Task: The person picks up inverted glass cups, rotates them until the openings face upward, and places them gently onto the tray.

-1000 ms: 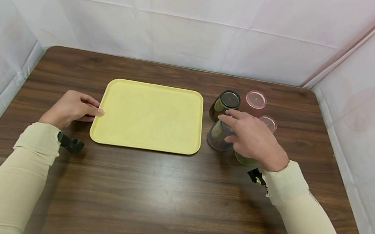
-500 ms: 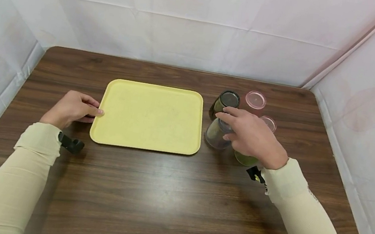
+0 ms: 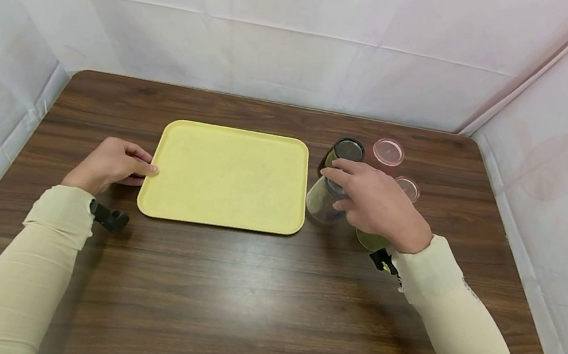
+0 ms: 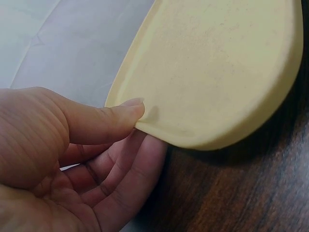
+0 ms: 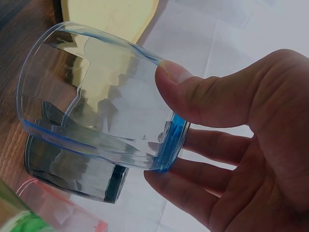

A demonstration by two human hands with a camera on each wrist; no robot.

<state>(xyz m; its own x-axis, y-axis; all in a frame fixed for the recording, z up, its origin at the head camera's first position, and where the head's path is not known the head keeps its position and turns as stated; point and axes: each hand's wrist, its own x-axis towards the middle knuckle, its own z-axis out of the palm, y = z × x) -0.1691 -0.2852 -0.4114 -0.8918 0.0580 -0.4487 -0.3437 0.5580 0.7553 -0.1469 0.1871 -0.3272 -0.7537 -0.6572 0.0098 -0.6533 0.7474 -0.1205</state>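
Observation:
At the left short edge of a yellow tray (image 3: 229, 178), my left hand (image 3: 112, 163) pinches the rim, thumb on top and fingers beneath. My right hand (image 3: 381, 207) grips a clear, blue-tinted glass (image 3: 320, 206) near its base, thumb on one side and fingers on the other. This glass is mouth down, slightly tilted, beside the tray's right edge. Close behind it is an upside-down dark grey glass (image 3: 350, 149). In the right wrist view, the blue of the held glass (image 5: 101, 106) shows strongest at its base.
Two pink glasses (image 3: 389, 152) stand upside down behind and right of my right hand. A green glass (image 3: 370, 241) is partly hidden under that hand. White cloth (image 3: 284, 30) hangs behind the brown wooden table (image 3: 220, 308) and along its sides.
My right hand has moved slightly left with the clear glass, bringing it closer to the tray and tilting it more. My left hand and the tray stay in place.

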